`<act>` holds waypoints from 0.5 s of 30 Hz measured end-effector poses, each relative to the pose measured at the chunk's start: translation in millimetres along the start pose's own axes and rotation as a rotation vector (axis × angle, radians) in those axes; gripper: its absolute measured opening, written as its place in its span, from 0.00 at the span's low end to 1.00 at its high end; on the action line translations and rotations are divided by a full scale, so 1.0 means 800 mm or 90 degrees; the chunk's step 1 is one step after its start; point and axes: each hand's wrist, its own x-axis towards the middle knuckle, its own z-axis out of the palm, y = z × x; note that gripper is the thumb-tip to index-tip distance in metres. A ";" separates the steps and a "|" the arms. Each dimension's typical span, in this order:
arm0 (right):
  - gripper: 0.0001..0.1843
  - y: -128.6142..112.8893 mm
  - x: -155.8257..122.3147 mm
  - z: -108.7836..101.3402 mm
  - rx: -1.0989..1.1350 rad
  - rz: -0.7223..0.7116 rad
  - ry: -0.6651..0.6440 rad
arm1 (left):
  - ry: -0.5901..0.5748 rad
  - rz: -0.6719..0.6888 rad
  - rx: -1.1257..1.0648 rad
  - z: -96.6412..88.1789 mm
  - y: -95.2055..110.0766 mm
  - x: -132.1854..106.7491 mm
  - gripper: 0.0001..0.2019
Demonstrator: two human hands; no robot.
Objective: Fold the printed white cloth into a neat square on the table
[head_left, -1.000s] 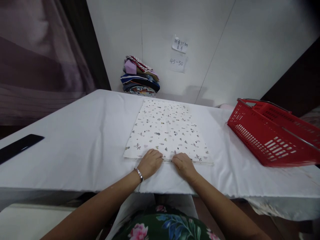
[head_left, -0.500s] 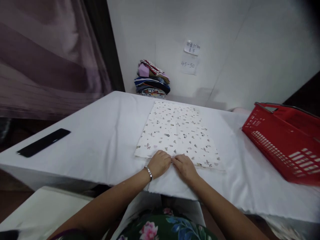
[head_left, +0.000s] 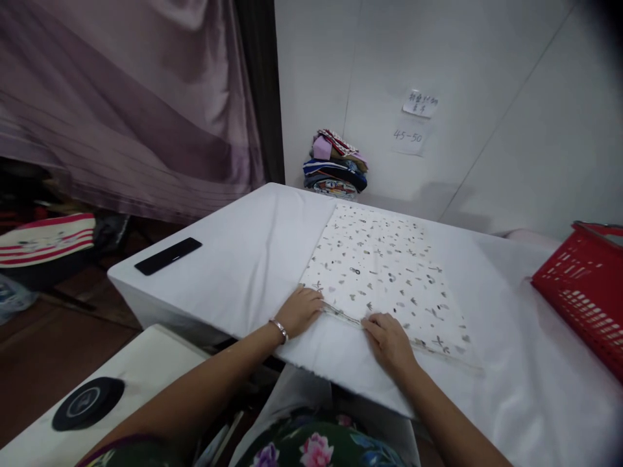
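Observation:
A white cloth [head_left: 384, 269] printed with small grey and tan motifs lies flat on the white-covered table [head_left: 233, 259]. Along its near edge, several layers or a turned hem show. My left hand [head_left: 299, 312], with a silver bracelet at the wrist, has its fingers closed on that edge towards the left corner. Farther right, my right hand [head_left: 389, 342] pinches the same edge near its middle. A stretch of the edge lies bare between the two hands. My fingertips are partly hidden by the hands themselves.
Folded cloths [head_left: 335, 165] are stacked at the table's back edge by the wall. A red plastic basket [head_left: 584, 292] stands at the right. A black flat object [head_left: 168, 255] lies at the left. Below left, a black round object [head_left: 88, 403] sits on a pale surface.
My hands, close together before at the middle of the near edge, are now apart: the left has slid leftward along it. The view has turned left.

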 end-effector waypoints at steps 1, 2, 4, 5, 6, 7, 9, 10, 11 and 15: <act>0.14 0.000 0.000 0.000 0.001 -0.001 0.001 | 0.007 -0.018 0.000 -0.005 -0.010 -0.007 0.06; 0.14 0.001 0.000 0.001 0.000 -0.002 0.001 | 0.015 -0.035 0.002 -0.009 -0.018 -0.014 0.06; 0.14 0.001 0.000 0.001 -0.004 -0.005 -0.001 | 0.028 -0.055 0.008 -0.015 -0.030 -0.023 0.07; 0.14 0.001 0.000 0.001 -0.007 -0.008 -0.002 | 0.032 -0.056 0.011 -0.016 -0.033 -0.026 0.07; 0.14 0.000 0.000 0.000 -0.010 -0.011 -0.006 | 0.034 -0.055 0.012 -0.016 -0.035 -0.027 0.07; 0.15 -0.001 0.001 -0.001 -0.013 -0.013 -0.010 | 0.035 -0.051 0.013 -0.016 -0.036 -0.027 0.08; 0.15 -0.003 0.002 -0.004 -0.018 -0.014 -0.018 | 0.035 -0.041 0.012 -0.017 -0.035 -0.026 0.08; 0.15 -0.004 0.003 -0.005 -0.019 -0.013 -0.022 | 0.036 -0.036 0.011 -0.018 -0.034 -0.025 0.08; 0.15 -0.004 0.003 -0.006 -0.020 -0.012 -0.026 | 0.036 -0.032 0.010 -0.019 -0.033 -0.024 0.09; 0.16 -0.004 0.004 -0.006 -0.019 -0.015 -0.032 | 0.024 -0.026 0.019 -0.024 -0.032 -0.024 0.09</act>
